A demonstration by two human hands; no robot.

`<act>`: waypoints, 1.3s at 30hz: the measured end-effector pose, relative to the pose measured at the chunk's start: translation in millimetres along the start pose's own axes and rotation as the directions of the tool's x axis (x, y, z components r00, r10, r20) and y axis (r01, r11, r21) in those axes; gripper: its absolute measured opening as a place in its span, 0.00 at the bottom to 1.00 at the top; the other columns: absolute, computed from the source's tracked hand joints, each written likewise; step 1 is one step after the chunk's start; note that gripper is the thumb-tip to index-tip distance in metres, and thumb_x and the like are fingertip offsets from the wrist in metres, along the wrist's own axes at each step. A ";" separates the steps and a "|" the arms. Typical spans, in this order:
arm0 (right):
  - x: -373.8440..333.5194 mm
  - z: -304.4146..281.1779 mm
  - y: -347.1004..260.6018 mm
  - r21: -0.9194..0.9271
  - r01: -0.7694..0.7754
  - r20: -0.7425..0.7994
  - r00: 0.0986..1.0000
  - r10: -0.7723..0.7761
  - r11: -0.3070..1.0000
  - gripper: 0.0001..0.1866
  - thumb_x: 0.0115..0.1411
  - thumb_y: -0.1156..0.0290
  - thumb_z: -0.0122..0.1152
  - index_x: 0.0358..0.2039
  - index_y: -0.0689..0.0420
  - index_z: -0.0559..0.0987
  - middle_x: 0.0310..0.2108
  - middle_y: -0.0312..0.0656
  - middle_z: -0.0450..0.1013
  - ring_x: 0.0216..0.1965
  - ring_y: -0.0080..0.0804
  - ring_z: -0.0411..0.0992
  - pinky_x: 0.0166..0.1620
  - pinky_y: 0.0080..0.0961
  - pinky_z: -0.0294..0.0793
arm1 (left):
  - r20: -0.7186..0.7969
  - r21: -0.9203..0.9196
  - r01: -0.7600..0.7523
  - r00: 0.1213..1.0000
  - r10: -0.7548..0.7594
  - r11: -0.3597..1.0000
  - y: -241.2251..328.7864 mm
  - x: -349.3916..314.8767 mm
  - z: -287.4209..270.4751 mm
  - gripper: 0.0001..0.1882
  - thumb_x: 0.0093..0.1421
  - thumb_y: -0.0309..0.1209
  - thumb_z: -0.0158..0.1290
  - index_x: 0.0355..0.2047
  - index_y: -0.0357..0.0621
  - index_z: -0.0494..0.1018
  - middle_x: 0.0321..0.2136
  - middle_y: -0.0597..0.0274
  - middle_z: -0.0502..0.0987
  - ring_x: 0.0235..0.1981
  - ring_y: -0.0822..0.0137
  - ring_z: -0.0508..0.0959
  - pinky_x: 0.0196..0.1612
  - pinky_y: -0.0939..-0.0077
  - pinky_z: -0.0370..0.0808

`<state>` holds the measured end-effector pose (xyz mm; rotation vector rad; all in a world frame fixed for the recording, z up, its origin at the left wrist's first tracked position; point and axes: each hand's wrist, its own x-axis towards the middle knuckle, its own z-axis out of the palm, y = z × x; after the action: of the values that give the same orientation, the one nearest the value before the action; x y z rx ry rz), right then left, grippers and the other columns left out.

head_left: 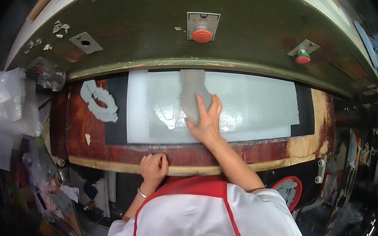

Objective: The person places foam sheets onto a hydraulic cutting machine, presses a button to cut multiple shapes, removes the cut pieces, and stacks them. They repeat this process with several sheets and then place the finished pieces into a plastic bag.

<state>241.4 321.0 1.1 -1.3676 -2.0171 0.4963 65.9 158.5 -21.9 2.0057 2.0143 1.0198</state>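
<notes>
My right hand reaches across the bench, its thumb and fingers set on the near end of a flat grey-brown piece with a wavy edge. The kind of piece cannot be told. Beneath it lies a glossy pale grey sheet over a white board. Just left of my right hand, a curved outline shows in the sheet. My left hand is curled into a loose fist at the bench's near edge, with nothing visible in it.
Grey cut-out shapes lie at the left on a black mat. Behind the bench rises a green machine beam with a red button and another button. Plastic bags hang left; a red-rimmed container stands lower right.
</notes>
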 end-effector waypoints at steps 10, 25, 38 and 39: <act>-49.3 -82.1 6.7 0.814 -0.408 0.250 0.889 0.384 0.413 0.47 0.36 0.79 0.74 0.58 0.57 0.62 0.53 0.46 0.66 0.55 0.35 0.66 0.56 0.30 0.66 | 0.205 0.031 -0.030 0.979 0.023 0.999 11.6 -55.9 -18.2 0.02 0.52 0.30 0.56 0.25 0.48 0.74 0.19 0.63 0.73 0.21 0.62 0.73 0.24 0.69 0.66; 30.7 -108.6 67.5 0.222 -0.174 -0.338 0.909 0.243 0.959 0.51 0.49 0.63 0.68 0.65 0.67 0.48 0.64 0.59 0.48 0.63 0.57 0.49 0.62 0.44 0.54 | 0.120 -0.005 -0.014 0.993 0.014 1.000 -0.8 9.8 -0.1 0.02 0.50 0.25 0.56 0.26 0.43 0.75 0.18 0.58 0.73 0.19 0.57 0.73 0.23 0.66 0.70; 112.1 -148.6 122.2 -0.087 -0.200 -0.708 0.702 0.080 0.976 0.52 0.60 0.52 0.56 0.63 0.72 0.33 0.65 0.68 0.30 0.67 0.62 0.30 0.66 0.50 0.31 | 0.039 0.027 0.080 0.996 -0.081 0.996 -31.2 141.8 32.4 0.02 0.53 0.26 0.56 0.24 0.43 0.75 0.13 0.59 0.70 0.15 0.58 0.71 0.21 0.66 0.68; 107.9 -149.3 123.4 -0.089 -0.208 -0.707 0.702 0.086 0.974 0.50 0.60 0.55 0.55 0.64 0.71 0.34 0.65 0.68 0.33 0.68 0.61 0.33 0.67 0.48 0.33 | 0.010 0.002 0.036 0.999 -0.036 0.999 -30.9 142.9 31.1 0.02 0.53 0.26 0.55 0.24 0.44 0.75 0.14 0.59 0.70 0.16 0.58 0.71 0.21 0.66 0.68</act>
<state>401.1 461.4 63.8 -1.5228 -1.3335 -0.1419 40.0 305.3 -9.8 1.9634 2.0391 0.9995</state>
